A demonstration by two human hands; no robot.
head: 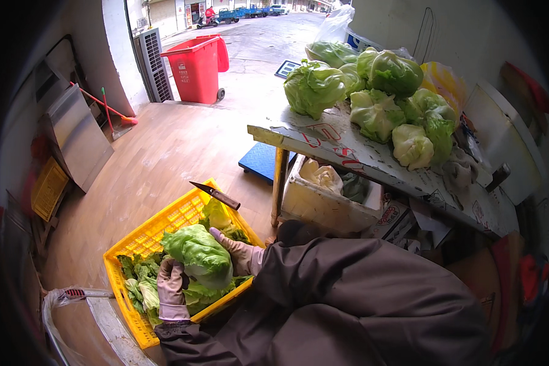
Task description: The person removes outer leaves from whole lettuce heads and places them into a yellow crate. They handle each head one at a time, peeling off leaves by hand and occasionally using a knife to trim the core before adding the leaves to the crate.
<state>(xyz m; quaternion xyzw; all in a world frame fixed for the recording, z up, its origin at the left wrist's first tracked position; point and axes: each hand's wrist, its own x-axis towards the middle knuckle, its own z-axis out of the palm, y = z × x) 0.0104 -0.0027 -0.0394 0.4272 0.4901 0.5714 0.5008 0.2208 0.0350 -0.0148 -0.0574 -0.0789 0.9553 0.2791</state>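
A head of iceberg lettuce point(199, 254) is held between my two gloved hands above a yellow plastic crate point(132, 313). My left hand point(172, 286) grips its lower left side, and my right hand point(239, 249) holds its right side, the thumb on top. Loose green lettuce leaves point(142, 279) lie in the crate below. A knife point(216, 195) with a dark blade and brown handle rests across the crate's upper right rim. Several more lettuce heads point(377, 114) are piled on the table at the right.
The table point(311, 132) stands at the right, a white foam box point(327, 201) beneath it and a blue platform point(263, 160) beside its leg. A red wheeled bin point(194, 71) stands in the doorway. A metal frame point(105, 315) is at the lower left.
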